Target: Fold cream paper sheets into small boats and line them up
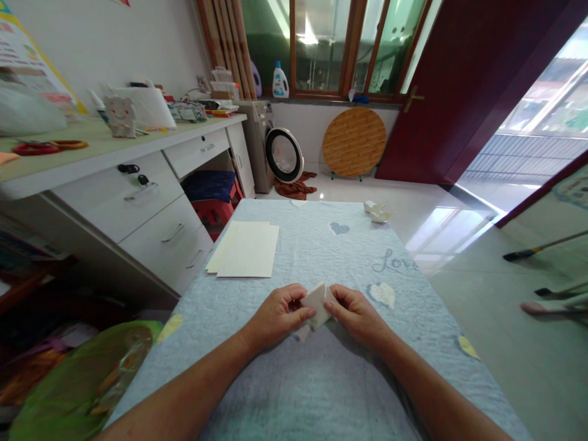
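Note:
Between my two hands is a small piece of folded white paper (316, 301), held just above the cloth-covered table (285, 392). My left hand (281, 313) pinches its left side, thumb in front and fingers curled behind. On the other side, my right hand (351, 309) grips the right edge with thumb and fingers. Ahead and to the left lies a stack of cream paper sheets (248, 250). Two folded paper boats (379, 212) rest at the far right corner of the table.
Left of the table stand a white desk (151, 190) with drawers and a green basket (59, 392) holding bags. Red-handled scissors (41, 147) lie on the desk. Farther off are a washing machine (260, 141) with its door ajar and a round wooden tabletop (353, 142).

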Tool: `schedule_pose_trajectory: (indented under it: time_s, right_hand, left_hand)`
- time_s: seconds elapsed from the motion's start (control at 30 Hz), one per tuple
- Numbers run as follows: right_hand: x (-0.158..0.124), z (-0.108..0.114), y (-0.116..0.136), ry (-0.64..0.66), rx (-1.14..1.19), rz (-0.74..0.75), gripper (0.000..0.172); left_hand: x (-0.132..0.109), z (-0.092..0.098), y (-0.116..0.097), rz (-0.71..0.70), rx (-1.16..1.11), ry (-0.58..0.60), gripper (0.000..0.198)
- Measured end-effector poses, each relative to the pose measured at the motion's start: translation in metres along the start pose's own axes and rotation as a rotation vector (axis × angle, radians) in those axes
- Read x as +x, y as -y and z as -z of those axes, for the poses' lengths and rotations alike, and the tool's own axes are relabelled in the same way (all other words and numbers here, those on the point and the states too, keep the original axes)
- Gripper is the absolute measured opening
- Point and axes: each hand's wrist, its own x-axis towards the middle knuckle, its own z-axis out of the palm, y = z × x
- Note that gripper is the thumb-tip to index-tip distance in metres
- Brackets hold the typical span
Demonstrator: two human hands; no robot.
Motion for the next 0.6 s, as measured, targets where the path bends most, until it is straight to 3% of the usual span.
schedule_pose_trajectory:
  time_s: [0.2, 0.4, 0.6]
  right_hand:
    - [0.0008, 0.0007, -0.0056, -0.032, 0.085, -0.053, 0.037]
    - [0.0006, -0.0005, -0.0053, 0.033, 0.224, -0.123, 0.029]
    - [-0.0002, -0.0033, -0.0012, 0.057, 0.209, -0.104, 0.024]
  left_hand:
    - [-0.0009, 0.0002, 0.0026, 0.122, -0.184, 0.084, 0.028]
    - [-0.0007, 0.0019, 0.0052, 0.077, -0.206, 0.081, 0.029]
    - [-0.0014, 0.0048, 0.0002, 0.029, -0.148, 0.214, 0.027]
